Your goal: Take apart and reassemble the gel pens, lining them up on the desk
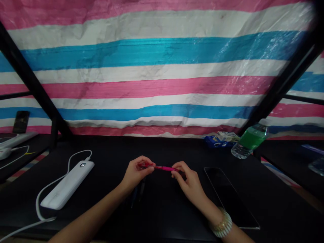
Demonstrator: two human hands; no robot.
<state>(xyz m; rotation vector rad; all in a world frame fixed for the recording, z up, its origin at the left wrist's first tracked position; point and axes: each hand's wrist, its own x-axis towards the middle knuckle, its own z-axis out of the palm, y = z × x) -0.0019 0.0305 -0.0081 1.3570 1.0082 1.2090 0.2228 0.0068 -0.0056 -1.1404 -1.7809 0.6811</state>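
- pink and red, the pen spans the gap between your two hands, held near the middle of the black tabletop, lying almost level across your view.
- your left hand has a narrow grip: thumb and fingers pinch the pen's red end, part of which shows among your curled fingers.
- your right hand is pinched just as narrowly, thumb and fingertips closed on the pen's other end and hiding its tip from you.
- on your right wrist you wear a pale, ribbed bracelet with a gold-toned band beside it.
- slim dark things show just below your left hand; they are too dim for you to name.
- to the right of your right hand, a dark-screened phone lies flat, its near part beside your wrist.
- beyond the phone, towards the back right, you have a clear bottle with green around its middle, and just left of it a blue packet next to a pale packet.
- well to the left of your hands rests a long white device with a small round dark spot; a white cable meets its far end and curves down its left side.
- behind it all you face a creased sheet striped pink, white and blue, with slanting black bars at either side.
- at your far left, another phone is propped upright.
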